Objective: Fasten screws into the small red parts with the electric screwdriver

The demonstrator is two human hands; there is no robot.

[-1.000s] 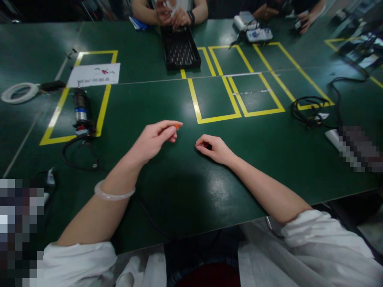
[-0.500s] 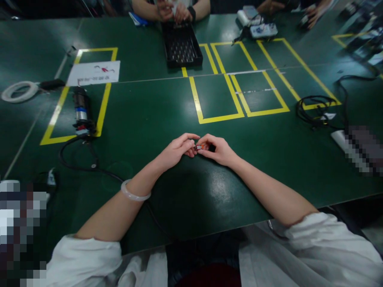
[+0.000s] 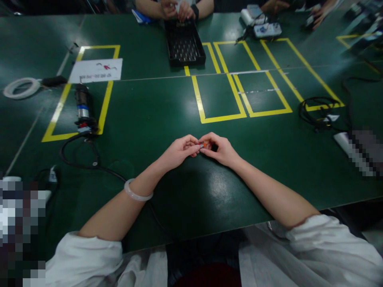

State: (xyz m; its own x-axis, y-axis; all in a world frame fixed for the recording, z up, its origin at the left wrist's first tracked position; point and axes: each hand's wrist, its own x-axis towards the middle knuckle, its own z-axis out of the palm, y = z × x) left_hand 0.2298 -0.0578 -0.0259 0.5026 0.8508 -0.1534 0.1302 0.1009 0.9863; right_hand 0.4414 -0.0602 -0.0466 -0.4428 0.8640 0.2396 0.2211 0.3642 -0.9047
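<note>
Above the green table, my two hands meet at a small orange and silver part (image 3: 204, 145) whose kind is too small to make out. My right hand (image 3: 220, 148) pinches it from the right between thumb and fingers. From the left, my left hand (image 3: 183, 150) closes on its other end, with the thumb pressed against the bent fingers. The fingertips of both hands nearly touch and cover most of the part. A pale bangle (image 3: 138, 191) circles my left wrist.
Across the table (image 3: 155, 103), a co-worker's hands (image 3: 179, 10) work over a black tray (image 3: 188, 61) with small pieces. To the left, an electric screwdriver (image 3: 83, 107) lies with its cord near a white sign (image 3: 97, 71). A coiled black cable (image 3: 318, 109) and power strip (image 3: 267, 30) lie right.
My left fingers have closed in more around the small part, and the thumb now presses nearer its end. The whole view has shifted slightly.
</note>
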